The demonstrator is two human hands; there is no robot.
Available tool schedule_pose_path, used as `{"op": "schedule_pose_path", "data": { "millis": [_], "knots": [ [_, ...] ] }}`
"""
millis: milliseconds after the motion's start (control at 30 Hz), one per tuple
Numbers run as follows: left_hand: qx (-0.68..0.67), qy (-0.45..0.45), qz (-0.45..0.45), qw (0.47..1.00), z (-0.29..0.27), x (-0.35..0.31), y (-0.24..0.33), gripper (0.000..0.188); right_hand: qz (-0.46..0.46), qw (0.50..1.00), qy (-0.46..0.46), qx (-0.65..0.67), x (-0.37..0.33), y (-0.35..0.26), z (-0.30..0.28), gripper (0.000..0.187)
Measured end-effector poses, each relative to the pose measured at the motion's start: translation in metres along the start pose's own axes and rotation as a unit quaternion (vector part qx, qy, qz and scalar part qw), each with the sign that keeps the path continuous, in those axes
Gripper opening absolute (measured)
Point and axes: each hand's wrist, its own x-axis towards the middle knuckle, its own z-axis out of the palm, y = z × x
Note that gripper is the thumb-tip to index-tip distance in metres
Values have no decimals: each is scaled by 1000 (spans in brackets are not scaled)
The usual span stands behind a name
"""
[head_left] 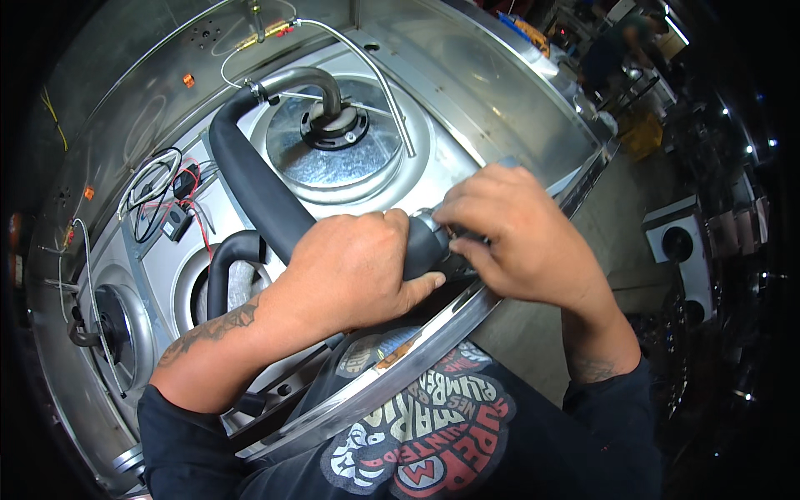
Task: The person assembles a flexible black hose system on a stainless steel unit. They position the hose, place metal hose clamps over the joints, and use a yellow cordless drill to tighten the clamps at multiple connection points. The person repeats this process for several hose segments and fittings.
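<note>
Hose [258, 187] slants down rightward, its lower end in left fingers [394, 223].

Our left hand [354, 262] grips the black hose [258, 179] | our right hand [504, 221] curls at its near right end, beside a metal band [426, 218] | wired black box [176, 222] lies left | another person [621, 50] far right

Lt.-gry. panel [446, 148], set in metal hsg. [492, 92], has rnd. recesses. Upper recess: shiny disc [337, 171] w/ blk. hub [333, 129]. L side of panel: 2 sm. blk. boxes [176, 223], w/ coiled wires [148, 182], lie on surf. Blk. hose [260, 187] crosses above panel; surf. contact indeterminate.
</note>
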Motion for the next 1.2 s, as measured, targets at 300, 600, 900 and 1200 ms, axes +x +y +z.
{"op": "schedule_pose_path", "data": {
  "millis": [300,600,900,1200],
  "knots": [
    [-73,-33,15,997,-14,3,-15,68,-31,999,-4,44,4,-7,4,28],
    [-76,-11,-14,997,-6,12,-8,55,13,970,53,237,-61,-26,-21,22],
    [-223,-187,-68,954,-24,42,-32,74,75,957,-10,281,-119,10,193,31],
    [14,-61,-10,998,-15,20,-24,68,25,995,79,-49,-63,41,290,37]
  ]
}}
